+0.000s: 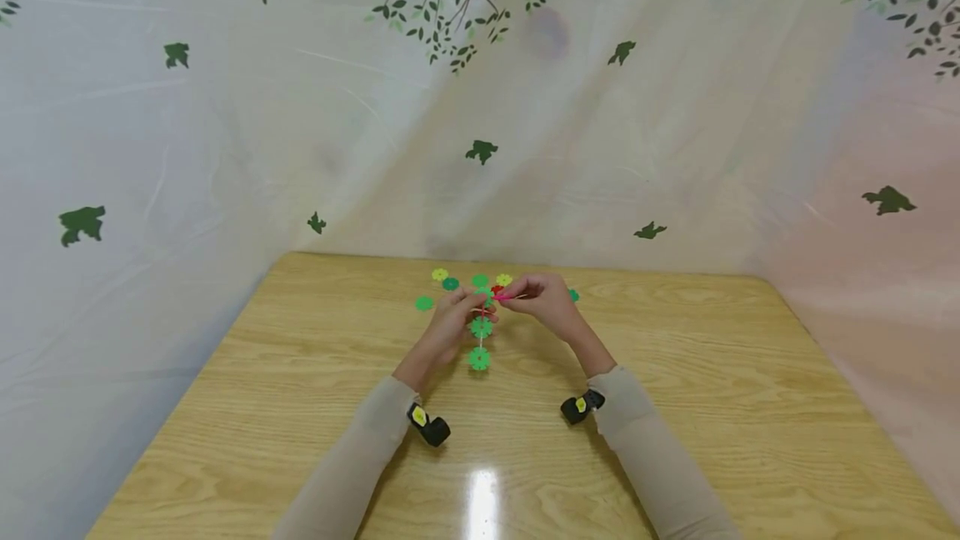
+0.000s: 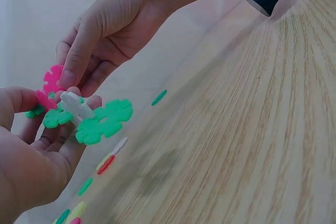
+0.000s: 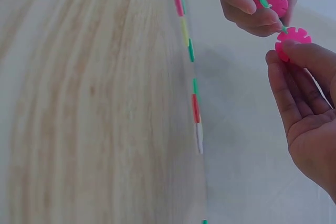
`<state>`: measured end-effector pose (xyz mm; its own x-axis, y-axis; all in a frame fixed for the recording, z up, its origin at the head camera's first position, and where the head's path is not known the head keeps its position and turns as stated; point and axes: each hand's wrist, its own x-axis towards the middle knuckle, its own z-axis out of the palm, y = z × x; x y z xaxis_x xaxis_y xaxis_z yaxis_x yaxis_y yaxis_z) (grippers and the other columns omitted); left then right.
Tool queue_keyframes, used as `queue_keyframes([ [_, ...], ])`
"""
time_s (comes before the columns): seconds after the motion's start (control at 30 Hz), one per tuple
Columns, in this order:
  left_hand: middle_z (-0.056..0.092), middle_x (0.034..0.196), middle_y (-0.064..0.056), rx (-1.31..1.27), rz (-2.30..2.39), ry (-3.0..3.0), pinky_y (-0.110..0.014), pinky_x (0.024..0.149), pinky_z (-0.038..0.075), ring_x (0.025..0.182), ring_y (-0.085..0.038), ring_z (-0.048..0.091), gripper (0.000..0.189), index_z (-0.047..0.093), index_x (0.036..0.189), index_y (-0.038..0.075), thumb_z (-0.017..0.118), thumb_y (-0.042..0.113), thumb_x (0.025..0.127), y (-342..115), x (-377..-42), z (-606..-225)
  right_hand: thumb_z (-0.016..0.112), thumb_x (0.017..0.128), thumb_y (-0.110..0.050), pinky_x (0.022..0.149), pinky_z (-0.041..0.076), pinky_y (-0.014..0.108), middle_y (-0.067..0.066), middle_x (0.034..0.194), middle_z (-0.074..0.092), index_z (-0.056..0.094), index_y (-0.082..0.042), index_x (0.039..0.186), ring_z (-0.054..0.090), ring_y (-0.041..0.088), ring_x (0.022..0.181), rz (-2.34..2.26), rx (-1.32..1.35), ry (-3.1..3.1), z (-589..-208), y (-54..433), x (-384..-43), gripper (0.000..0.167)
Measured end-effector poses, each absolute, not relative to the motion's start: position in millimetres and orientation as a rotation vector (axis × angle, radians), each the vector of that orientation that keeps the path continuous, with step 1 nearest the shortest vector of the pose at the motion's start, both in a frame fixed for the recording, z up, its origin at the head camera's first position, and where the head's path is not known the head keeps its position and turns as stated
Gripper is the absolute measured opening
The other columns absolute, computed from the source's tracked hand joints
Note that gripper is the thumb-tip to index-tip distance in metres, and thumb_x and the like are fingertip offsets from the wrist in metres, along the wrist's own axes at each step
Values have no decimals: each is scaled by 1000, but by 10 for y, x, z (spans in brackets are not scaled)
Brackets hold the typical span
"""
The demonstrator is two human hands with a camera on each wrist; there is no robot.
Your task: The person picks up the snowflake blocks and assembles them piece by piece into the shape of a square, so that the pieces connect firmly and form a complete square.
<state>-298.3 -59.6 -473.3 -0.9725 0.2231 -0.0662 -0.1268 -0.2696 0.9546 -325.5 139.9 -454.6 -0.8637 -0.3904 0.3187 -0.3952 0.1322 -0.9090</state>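
Observation:
My left hand (image 1: 448, 325) grips a chain of interlocking snowflake discs, its fingers bent around the upper part. The chain's free end has a large green disc (image 2: 105, 121) joined to a white disc (image 2: 76, 107). Further along are another green disc (image 2: 58, 117) and a pink disc (image 3: 274, 3), partly hidden by fingers. Between thumb and fingertips, my right hand (image 1: 553, 307) pinches a second pink disc (image 3: 295, 35). Its edge meets a green disc at the chain's upper end; how deeply the slots engage cannot be told. In the head view the chain hangs toward me.
Loose discs lie along the far part of the wooden table (image 1: 675, 407), among them yellow (image 1: 439, 274), dark green (image 1: 450, 283), green (image 1: 423, 303) and red (image 3: 196, 108). A white disc (image 3: 199, 138) lies beside the red one. Behind the table hangs a leaf-printed cloth (image 1: 540, 190).

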Motion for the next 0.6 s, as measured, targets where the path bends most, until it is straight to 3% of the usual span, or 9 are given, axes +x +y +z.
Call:
queue_keyframes([
  [0.23, 69, 85, 1, 194, 2324, 1722, -32, 70, 62, 80, -11, 68, 13, 54, 96, 10, 52, 16, 107, -624, -2980, -4725, 79, 85, 3, 76, 62, 28, 17, 94, 76, 77, 1, 87, 74, 12, 80, 1966, 807, -2310, -4564, 1410, -3258, 4],
  [0.47, 72, 86, 4, 231, 2279, 1710, -30, 73, 61, 85, -11, 69, 14, 52, 94, 12, 52, 17, 107, -647, -2980, -4713, 78, 84, 7, 76, 63, 29, 15, 93, 76, 75, 10, 91, 74, 12, 81, 2033, 849, -2274, -4545, 1441, -3245, 8],
  [0.6, 72, 85, 3, 241, 2280, 1690, -32, 74, 61, 85, -11, 70, 13, 53, 95, 12, 51, 16, 107, -630, -2972, -4705, 79, 83, 7, 76, 63, 30, 15, 92, 77, 75, 9, 89, 74, 13, 81, 2047, 847, -2273, -4533, 1465, -3243, 7],
])
